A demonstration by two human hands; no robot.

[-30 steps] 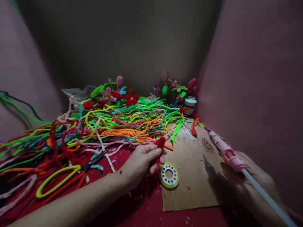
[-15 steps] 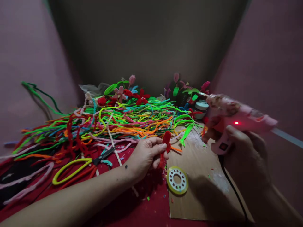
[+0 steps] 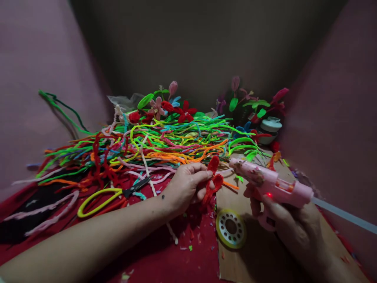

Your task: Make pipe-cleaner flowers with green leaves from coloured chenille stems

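Observation:
Between the thumb and fingers of my left hand [image 3: 193, 186] is a red pipe-cleaner flower piece [image 3: 217, 181], its fuzzy petals sticking up and to the right. My right hand [image 3: 290, 224] is wrapped round the handle of a pink hot glue gun [image 3: 273, 182], which has a lit red light. A clear glue stick [image 3: 344, 214] juts from its back end. The gun's nozzle points left, close to the red petals; whether it touches them I cannot tell. Below lies a roll of yellow tape [image 3: 231, 228] on a cardboard sheet [image 3: 235, 267].
A big heap of colourful pipe cleaners [image 3: 176, 137] spreads behind my left hand. Yellow-handled scissors [image 3: 100, 200] lie at its front left. Finished pipe-cleaner flowers [image 3: 185, 112] stand at the back, with a pale-lidded jar [image 3: 270, 125] on the right. Scraps dot the red tabletop [image 3: 176, 263].
My right hand has brought the glue gun down and left, its nozzle now near the red piece. The red piece has turned, showing more petals. The view has shifted slightly.

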